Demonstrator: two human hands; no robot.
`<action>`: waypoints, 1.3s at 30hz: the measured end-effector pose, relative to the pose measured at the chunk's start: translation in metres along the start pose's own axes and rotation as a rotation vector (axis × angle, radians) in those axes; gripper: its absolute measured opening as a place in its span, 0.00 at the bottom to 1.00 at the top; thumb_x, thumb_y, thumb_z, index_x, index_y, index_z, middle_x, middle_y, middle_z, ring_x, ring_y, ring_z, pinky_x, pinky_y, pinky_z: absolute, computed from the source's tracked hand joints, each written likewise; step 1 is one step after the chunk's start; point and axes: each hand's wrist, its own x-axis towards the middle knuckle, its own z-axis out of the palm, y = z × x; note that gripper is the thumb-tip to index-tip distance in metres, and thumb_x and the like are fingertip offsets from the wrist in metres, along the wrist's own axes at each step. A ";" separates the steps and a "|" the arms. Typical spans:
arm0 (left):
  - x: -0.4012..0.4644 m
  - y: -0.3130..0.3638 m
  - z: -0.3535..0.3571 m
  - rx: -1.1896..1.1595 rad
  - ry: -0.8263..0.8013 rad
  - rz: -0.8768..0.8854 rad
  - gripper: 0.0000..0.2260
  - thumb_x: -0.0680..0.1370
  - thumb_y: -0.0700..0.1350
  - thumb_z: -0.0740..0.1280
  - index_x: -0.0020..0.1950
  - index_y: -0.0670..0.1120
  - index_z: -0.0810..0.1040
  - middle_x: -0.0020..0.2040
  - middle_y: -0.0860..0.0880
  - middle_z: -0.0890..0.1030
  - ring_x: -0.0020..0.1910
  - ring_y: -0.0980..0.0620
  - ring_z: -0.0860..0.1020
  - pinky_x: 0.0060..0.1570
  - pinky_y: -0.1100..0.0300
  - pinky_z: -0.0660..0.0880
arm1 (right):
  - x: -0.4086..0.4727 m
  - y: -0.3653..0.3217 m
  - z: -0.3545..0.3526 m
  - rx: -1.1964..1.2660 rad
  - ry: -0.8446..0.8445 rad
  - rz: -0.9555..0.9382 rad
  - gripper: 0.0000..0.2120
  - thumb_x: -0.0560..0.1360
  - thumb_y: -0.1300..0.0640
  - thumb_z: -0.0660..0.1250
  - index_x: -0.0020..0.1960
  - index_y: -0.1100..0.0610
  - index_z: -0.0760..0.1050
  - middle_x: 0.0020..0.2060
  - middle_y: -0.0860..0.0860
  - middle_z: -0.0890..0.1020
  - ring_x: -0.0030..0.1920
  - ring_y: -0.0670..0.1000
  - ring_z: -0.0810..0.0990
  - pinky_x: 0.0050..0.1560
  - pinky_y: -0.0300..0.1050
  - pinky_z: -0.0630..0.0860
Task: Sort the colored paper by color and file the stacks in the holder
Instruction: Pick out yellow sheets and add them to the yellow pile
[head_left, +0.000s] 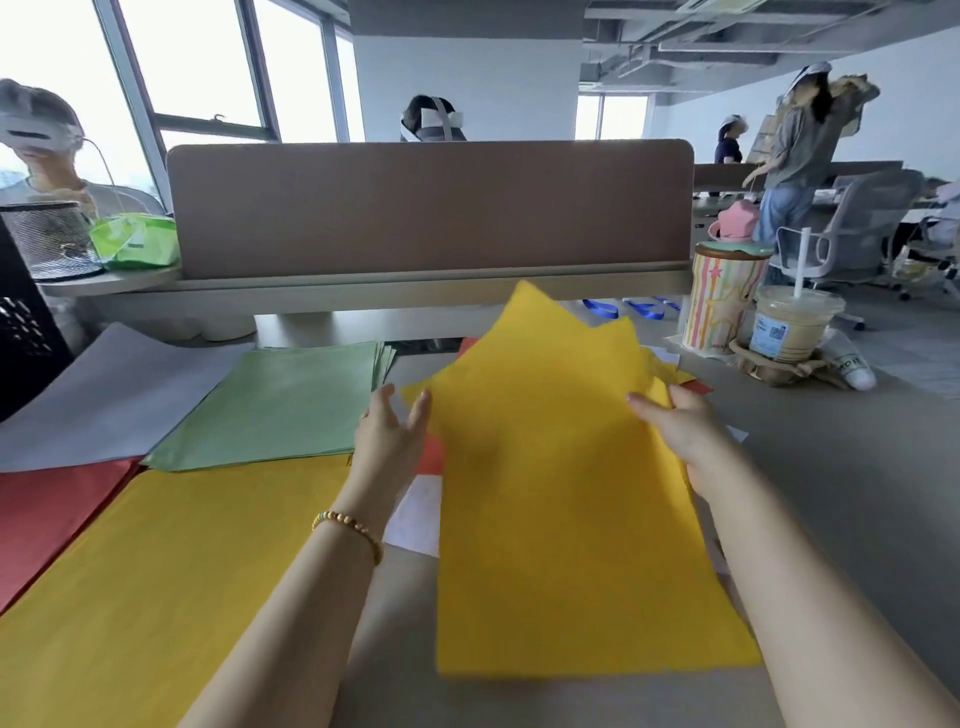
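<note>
Fingers (643, 404) of your right hand (680, 436) pinch the right edge of the fanned yellow sheets (550, 493), thumb on top. Your left hand (389, 436) lies nearly straight against their left edge. The sheets hang above the worktop (831, 467), beside the yellow stack (171, 571). They look light, limp and prone to sliding apart, so support both long edges.

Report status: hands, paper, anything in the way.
Right hand pinches yellow sheets; left hand open at their edge. Sheets fanned, held up. Yellow stack lies left. Loose red sheet underneath; drink cup far right.
</note>
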 end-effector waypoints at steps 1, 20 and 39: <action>-0.001 0.003 -0.001 -0.088 -0.047 -0.038 0.30 0.77 0.59 0.60 0.73 0.43 0.60 0.72 0.41 0.66 0.68 0.43 0.68 0.59 0.54 0.68 | 0.003 0.003 0.000 0.058 0.044 0.029 0.15 0.77 0.53 0.65 0.63 0.53 0.73 0.57 0.49 0.77 0.56 0.54 0.76 0.62 0.52 0.72; -0.021 0.010 -0.001 -0.434 -0.391 -0.447 0.06 0.81 0.39 0.59 0.56 0.44 0.73 0.46 0.43 0.80 0.42 0.46 0.79 0.37 0.53 0.76 | -0.008 0.011 0.024 0.053 -0.378 0.212 0.13 0.81 0.52 0.58 0.53 0.57 0.78 0.55 0.56 0.81 0.49 0.52 0.81 0.55 0.46 0.75; 0.006 -0.010 -0.020 -0.668 0.073 -0.518 0.13 0.78 0.44 0.65 0.60 0.38 0.72 0.45 0.43 0.77 0.41 0.47 0.76 0.50 0.55 0.73 | 0.019 0.021 0.063 -1.150 -0.282 -0.069 0.35 0.75 0.35 0.56 0.73 0.56 0.58 0.72 0.60 0.62 0.73 0.61 0.60 0.69 0.56 0.61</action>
